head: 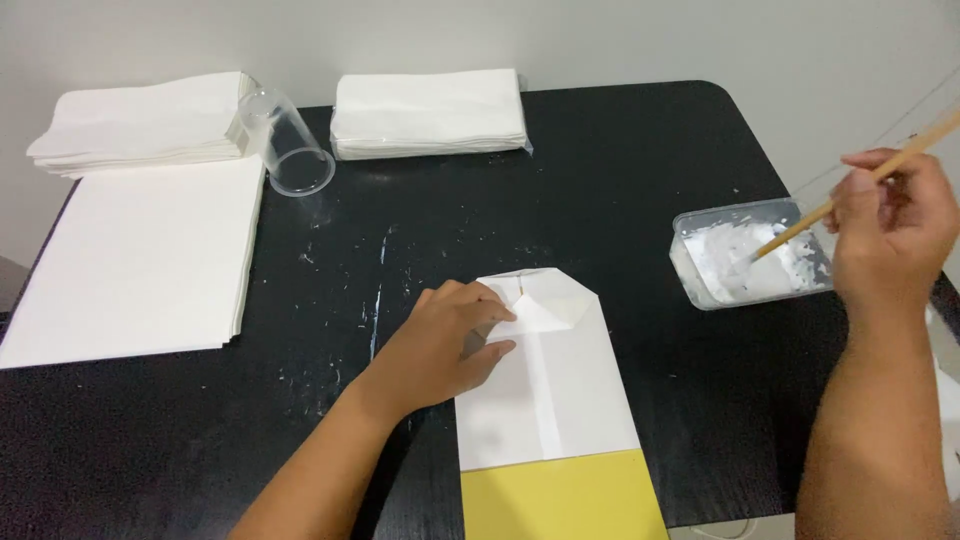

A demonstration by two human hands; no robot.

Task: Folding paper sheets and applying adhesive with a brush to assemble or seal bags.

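My left hand (445, 345) rests flat on a folded white paper bag (560, 390) in the middle of the black table, fingers near its folded top flaps. The bag lies partly over a yellow sheet (565, 498) at the table's near edge. My right hand (895, 235) grips a thin wooden stick (850, 190) whose tip dips into white paste in a clear plastic tub (745, 255) on the right side of the table.
A stack of flat white sheets (140, 260) lies at the left. Two piles of folded white paper (140, 120) (430, 112) sit along the far edge, with a clear plastic cup (285, 145) tipped on its side between them. The black table (600, 170) shows white smears.
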